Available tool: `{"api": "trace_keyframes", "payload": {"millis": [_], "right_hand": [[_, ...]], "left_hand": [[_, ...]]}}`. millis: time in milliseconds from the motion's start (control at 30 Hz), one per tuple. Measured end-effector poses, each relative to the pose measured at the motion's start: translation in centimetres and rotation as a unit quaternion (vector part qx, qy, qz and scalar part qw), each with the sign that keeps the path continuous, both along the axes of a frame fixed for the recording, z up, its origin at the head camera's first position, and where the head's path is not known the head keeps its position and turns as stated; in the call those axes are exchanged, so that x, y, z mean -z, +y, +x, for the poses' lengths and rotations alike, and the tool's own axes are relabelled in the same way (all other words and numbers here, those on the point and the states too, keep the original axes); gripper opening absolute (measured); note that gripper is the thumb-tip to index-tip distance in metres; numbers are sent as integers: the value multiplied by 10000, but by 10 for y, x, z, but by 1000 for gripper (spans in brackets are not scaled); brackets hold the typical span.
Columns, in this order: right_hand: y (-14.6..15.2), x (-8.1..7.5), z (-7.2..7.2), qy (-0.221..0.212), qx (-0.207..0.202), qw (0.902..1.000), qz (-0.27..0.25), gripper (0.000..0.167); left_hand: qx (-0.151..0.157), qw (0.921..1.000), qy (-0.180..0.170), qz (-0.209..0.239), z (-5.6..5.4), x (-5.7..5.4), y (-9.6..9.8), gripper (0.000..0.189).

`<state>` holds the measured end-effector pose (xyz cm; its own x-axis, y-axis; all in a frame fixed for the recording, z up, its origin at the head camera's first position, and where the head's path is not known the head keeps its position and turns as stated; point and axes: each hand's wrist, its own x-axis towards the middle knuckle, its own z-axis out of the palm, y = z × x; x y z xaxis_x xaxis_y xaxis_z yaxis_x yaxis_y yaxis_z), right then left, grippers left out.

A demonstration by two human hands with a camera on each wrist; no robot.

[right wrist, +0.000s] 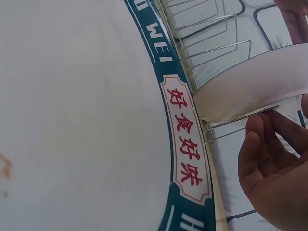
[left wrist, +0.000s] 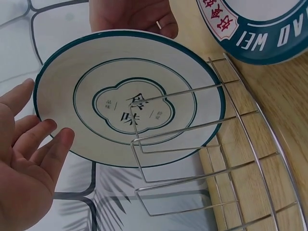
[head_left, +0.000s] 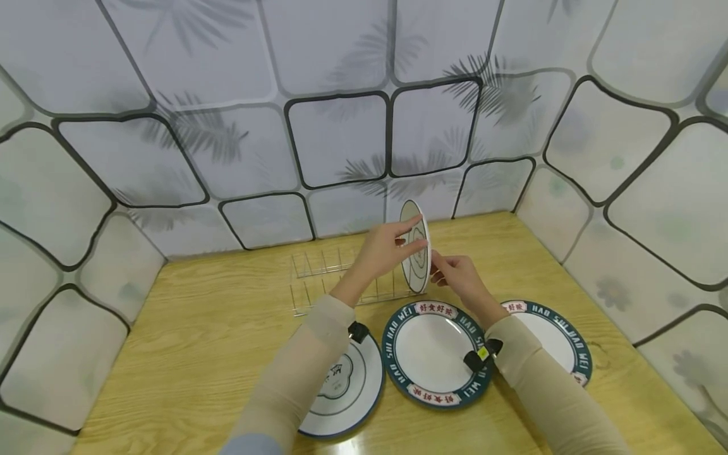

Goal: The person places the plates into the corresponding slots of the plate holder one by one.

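- Head view: the plate stands nearly upright at the right end of the wire rack, towards the worktop's far edge. Seen almost edge-on, its long axis runs up and down, its patterned face turned left.
- The left hand lies on that patterned side, fingers at the near rim; the right hand is at the back, lower down. Both are about equally near.
- Towards the worktop's near edge lie a blue-edged plate, partly under the left sleeve, a middle plate and a right plate, the last two with dark green lettered rims.
- Left wrist view: smooth, glossy off-white ware, a thin green rim line, a lobed motif with dark characters. Slim, shiny wire prongs cross before the face. The left hand's fingers are spread and fairly straight beside the rim, with no closed grip.
- Right wrist view: the plate's pale, plain back curves beside a metal prong. The right hand's fingers are bent, tips by that prong; whether they pinch plate or wire, I cannot tell. The worktop shows wood grain in the head view.
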<state>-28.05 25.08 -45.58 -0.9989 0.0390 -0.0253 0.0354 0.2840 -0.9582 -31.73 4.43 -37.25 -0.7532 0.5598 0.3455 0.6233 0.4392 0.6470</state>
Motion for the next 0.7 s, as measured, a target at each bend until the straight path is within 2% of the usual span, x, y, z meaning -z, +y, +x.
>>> {"api": "trace_keyframes", "payload": {"millis": [300,467,600,700], "right_hand": [[-5,1,0,48,-37,10000,-49,57],[-5,2,0,122,-70,9999,19,53],[-3,3,-1,158,-75,9998,88,49],[-1,1,0,165,-69,9997,180,46]], "left_hand": [[-43,9996,17,267,3,6,2,58],[-121,9996,-40,266,5,7,1,59],[-216,9993,-162,251,7,6,-9,58],[-226,9984,-303,408,10,4,-24,55]]}}
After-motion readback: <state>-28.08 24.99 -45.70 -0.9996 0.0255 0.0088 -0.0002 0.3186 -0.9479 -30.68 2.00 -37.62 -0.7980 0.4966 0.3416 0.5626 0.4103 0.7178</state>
